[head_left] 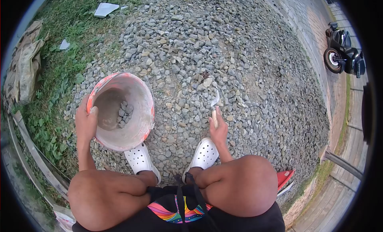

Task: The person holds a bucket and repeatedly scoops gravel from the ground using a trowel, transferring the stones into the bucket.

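Outdoors, on loose gravel [179,52] beside grass [76,44]. Best to slide the trowel [214,115] in low and shallow, keeping the bucket [140,100] steady. Clamping the trowel's handle in the fingers of the right hand [219,129], with the blade [216,98] just beyond them; gripping the bucket's rim in those of the left hand [86,122].

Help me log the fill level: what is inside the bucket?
The bucket holds a small cluster of grey stones, with its stained inner wall showing too. Whatever lies beneath the stones is covered.
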The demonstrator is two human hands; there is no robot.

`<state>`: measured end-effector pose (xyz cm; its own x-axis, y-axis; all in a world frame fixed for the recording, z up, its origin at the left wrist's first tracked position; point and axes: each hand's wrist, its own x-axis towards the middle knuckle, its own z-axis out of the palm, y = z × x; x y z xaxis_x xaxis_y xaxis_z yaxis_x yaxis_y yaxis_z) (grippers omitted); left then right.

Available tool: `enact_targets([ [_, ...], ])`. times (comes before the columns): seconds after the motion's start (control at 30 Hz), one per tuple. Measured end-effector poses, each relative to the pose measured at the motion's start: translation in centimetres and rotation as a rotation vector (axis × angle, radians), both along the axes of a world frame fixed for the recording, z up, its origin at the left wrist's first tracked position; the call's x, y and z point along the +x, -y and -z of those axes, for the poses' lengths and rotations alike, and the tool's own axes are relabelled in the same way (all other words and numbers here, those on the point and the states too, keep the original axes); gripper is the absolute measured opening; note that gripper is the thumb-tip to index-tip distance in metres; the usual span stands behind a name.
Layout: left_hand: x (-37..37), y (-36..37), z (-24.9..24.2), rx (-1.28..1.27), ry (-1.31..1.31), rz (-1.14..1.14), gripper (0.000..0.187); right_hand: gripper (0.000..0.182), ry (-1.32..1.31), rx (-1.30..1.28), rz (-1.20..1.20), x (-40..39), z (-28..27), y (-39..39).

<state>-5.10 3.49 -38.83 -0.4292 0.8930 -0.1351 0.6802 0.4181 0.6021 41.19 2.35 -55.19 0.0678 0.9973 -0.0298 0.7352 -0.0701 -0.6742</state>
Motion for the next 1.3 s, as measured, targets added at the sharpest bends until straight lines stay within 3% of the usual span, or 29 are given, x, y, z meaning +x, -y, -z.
enact_targets([
  [0.17, -0.3, 0.7, 0.5, 0.029, -0.018, 0.002, 0.050, 0.055, -0.141, -0.062, 0.028, 1.0, -0.2, 0.5],
  [0.2, -0.5, 0.9, 0.7, 0.029, -0.021, -0.004, 0.050, 0.053, -0.244, -0.202, 0.040, 1.2, -1.2, 0.4],
  [0.33, -1.1, 1.2, 1.3, 0.037, -0.026, -0.017, 0.050, 0.052, -0.293, -0.140, -0.003, 1.0, -1.8, 0.3],
  [0.4, -1.3, 1.0, 1.3, 0.042, 0.011, -0.005, 0.050, 0.054, -0.171, -0.059, -0.105, 0.4, -2.4, -0.1],
  [0.5, -1.3, 0.8, 1.0, 0.034, 0.081, -0.013, 0.050, 0.054, -0.187, 0.062, -0.201, -1.6, -3.5, -1.0],
  [0.83, -1.9, 1.5, 1.8, 0.029, -0.043, 0.013, 0.048, 0.055, -0.127, 0.143, -0.529, -7.4, -11.1, -3.4],
  [1.13, -1.2, 1.4, 0.8, -0.009, 0.059, -0.037, 0.051, 0.051, 0.168, 0.383, -0.898, -9.6, -11.5, -3.1],
  [1.3, -1.2, 1.7, 1.5, 0.009, -0.014, 0.018, 0.052, 0.050, 0.205, 0.428, -0.861, -8.6, -10.4, -2.3],
])
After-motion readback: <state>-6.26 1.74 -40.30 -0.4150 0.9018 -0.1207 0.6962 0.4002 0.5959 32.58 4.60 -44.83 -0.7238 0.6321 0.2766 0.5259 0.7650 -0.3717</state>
